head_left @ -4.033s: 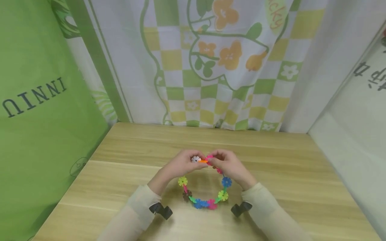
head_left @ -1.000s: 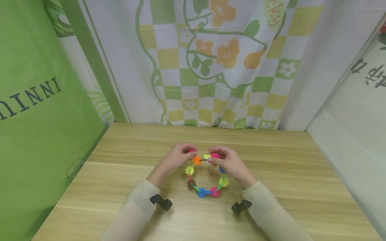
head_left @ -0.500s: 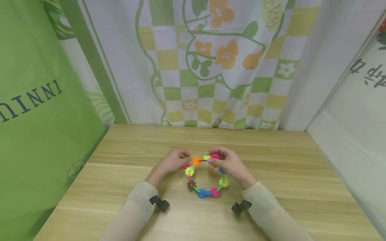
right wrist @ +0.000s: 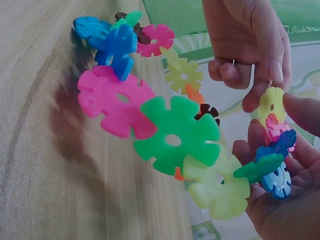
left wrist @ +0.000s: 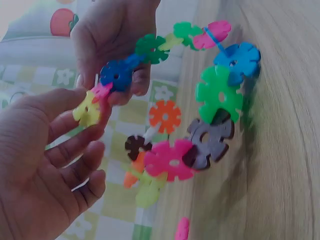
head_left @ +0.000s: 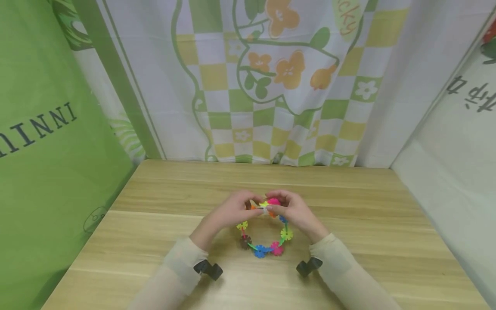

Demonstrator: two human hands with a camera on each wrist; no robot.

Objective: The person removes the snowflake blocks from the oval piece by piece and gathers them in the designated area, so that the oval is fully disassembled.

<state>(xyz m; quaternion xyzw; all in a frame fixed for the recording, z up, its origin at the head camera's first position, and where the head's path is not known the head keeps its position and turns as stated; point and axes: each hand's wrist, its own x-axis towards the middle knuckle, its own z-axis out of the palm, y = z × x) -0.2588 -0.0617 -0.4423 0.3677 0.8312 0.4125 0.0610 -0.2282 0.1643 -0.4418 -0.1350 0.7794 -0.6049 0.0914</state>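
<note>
Left hand: I've got my left hand [head_left: 231,212] pinching the top of the snowflake-piece ring [head_left: 265,234], fingers curled on the yellow piece [left wrist: 87,111].
Right hand: my right hand [head_left: 293,210] grips the ring's other top end, blue and green pieces in its fingers [right wrist: 272,165].
Ring: standing upright, bottom touching the wooden surface [head_left: 155,224], between both hands.
Around: checked curtain [head_left: 271,86] behind, green cloth [head_left: 46,142] on the left; one loose pink piece [left wrist: 182,229] lies near the ring.

I see a light wooden table [head_left: 348,215] with plank grain running across it; near its middle the lower arc of a ring of coloured snowflake pieces [head_left: 267,241] rests on the wood, standing upright on edge
</note>
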